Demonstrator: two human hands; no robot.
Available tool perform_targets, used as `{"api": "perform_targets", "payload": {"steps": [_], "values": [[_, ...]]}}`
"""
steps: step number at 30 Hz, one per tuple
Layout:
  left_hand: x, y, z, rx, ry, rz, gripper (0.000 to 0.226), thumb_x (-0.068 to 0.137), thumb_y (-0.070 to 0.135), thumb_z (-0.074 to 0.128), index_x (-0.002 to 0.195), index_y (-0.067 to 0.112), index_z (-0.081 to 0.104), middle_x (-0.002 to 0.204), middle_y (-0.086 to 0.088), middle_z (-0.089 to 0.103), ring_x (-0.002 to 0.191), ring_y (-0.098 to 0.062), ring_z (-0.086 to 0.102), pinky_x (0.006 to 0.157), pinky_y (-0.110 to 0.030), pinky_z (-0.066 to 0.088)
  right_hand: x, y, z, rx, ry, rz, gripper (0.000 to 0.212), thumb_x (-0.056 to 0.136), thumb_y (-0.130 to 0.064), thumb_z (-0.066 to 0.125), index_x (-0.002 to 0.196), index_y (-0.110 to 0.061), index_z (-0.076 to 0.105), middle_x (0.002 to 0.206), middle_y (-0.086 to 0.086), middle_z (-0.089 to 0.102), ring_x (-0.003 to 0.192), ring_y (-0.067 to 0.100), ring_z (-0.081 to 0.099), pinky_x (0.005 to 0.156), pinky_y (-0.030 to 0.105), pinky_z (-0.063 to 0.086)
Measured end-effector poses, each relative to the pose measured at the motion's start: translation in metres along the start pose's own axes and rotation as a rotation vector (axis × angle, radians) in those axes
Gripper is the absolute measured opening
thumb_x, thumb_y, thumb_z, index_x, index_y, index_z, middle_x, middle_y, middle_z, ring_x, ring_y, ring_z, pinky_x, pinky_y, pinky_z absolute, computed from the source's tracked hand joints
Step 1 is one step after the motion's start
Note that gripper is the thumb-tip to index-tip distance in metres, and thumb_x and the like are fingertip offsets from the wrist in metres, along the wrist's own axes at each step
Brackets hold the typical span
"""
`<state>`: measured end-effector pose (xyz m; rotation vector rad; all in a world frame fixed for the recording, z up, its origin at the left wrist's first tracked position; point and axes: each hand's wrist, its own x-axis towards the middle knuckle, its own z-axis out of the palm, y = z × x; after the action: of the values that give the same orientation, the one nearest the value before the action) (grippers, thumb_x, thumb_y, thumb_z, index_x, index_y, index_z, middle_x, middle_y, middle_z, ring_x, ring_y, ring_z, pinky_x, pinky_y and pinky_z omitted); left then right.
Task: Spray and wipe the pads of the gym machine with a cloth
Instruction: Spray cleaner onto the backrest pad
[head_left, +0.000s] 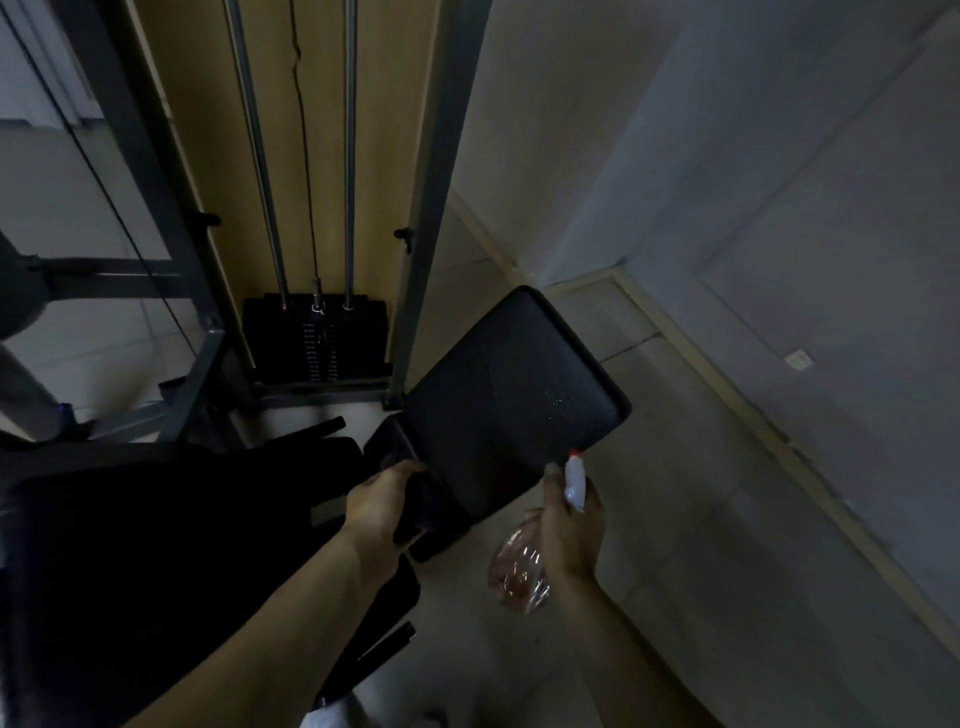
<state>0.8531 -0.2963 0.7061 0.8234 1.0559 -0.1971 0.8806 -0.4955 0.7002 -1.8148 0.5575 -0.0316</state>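
A black square pad (509, 405) of the gym machine tilts in the middle of the head view, with small spray droplets glinting near its right edge. My right hand (571, 525) grips a clear spray bottle (519, 571) with a white and red nozzle, which points at the pad's lower right corner. My left hand (379, 506) holds a dark cloth (415, 514) against the pad's lower left edge. A second, larger black pad (156, 545) lies at the lower left in deep shadow.
The grey steel frame (426, 218) with guide rods and a black weight stack (317, 343) stands behind the pad. A white wall (779, 208) closes the right side, with a beige skirting and tiled floor (649, 519) below.
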Motion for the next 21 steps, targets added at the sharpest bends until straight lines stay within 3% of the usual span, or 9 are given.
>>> {"api": "perform_targets", "payload": {"steps": [2,5,9,13,15,17,21], "values": [[0.001,-0.01,-0.003,-0.013,0.041,0.004,0.028,0.083,0.019,0.079,0.106,0.011,0.065,0.099,-0.014,0.07,0.085,-0.031,0.068,0.066,-0.036,0.056,0.001,0.013,0.002,-0.033,-0.055,0.008,0.013,0.098,-0.042,0.067,0.103,-0.054,0.064,0.101,-0.005,0.075,0.086,0.02,0.075,0.081,0.038,0.061],[0.0,-0.025,-0.009,-0.022,0.075,0.02,0.021,0.084,0.017,0.078,0.101,0.012,0.066,0.093,-0.012,0.071,0.081,-0.028,0.069,0.067,-0.034,0.055,0.0,0.029,0.001,-0.093,-0.103,0.023,0.008,0.102,-0.036,0.063,0.103,-0.044,0.062,0.085,0.001,0.073,0.06,0.006,0.069,0.061,0.026,0.053],[0.001,-0.049,-0.024,-0.023,0.121,0.02,0.021,0.086,0.021,0.078,0.103,0.011,0.071,0.094,-0.013,0.074,0.085,-0.031,0.072,0.069,-0.035,0.055,-0.007,0.06,0.002,-0.197,-0.204,0.022,0.015,0.104,-0.031,0.058,0.116,-0.041,0.055,0.099,-0.017,0.065,0.07,-0.007,0.064,0.054,0.008,0.044],[-0.001,-0.084,-0.035,-0.008,0.176,0.081,0.02,0.091,0.023,0.074,0.107,0.012,0.069,0.099,-0.013,0.071,0.086,-0.028,0.068,0.062,-0.033,0.053,-0.013,0.106,0.003,-0.335,-0.315,0.017,0.003,0.104,-0.037,0.057,0.106,-0.039,0.059,0.089,-0.019,0.064,0.073,0.002,0.066,0.063,0.02,0.049],[-0.001,-0.103,-0.044,0.0,0.212,0.092,0.019,0.092,0.024,0.073,0.107,0.012,0.069,0.099,-0.014,0.07,0.085,-0.029,0.068,0.055,-0.032,0.054,-0.016,0.129,0.006,-0.395,-0.342,0.019,0.02,0.103,-0.041,0.057,0.115,-0.028,0.066,0.087,-0.015,0.064,0.075,0.003,0.064,0.069,0.027,0.053],[0.003,-0.12,-0.054,-0.011,0.244,0.083,0.02,0.092,0.024,0.073,0.107,0.011,0.07,0.1,-0.016,0.072,0.085,-0.032,0.07,0.05,-0.031,0.055,-0.016,0.147,0.01,-0.437,-0.363,0.026,0.024,0.103,-0.042,0.056,0.117,-0.025,0.065,0.086,-0.017,0.06,0.075,0.0,0.06,0.066,0.024,0.048],[0.013,-0.151,-0.071,-0.032,0.28,0.109,0.026,0.094,0.023,0.071,0.117,0.012,0.067,0.11,-0.017,0.069,0.096,-0.034,0.068,0.068,-0.04,0.06,-0.014,0.171,0.023,-0.523,-0.403,0.019,0.017,0.103,-0.049,0.054,0.104,-0.031,0.052,0.083,-0.01,0.059,0.071,0.006,0.059,0.057,0.024,0.041]]}}
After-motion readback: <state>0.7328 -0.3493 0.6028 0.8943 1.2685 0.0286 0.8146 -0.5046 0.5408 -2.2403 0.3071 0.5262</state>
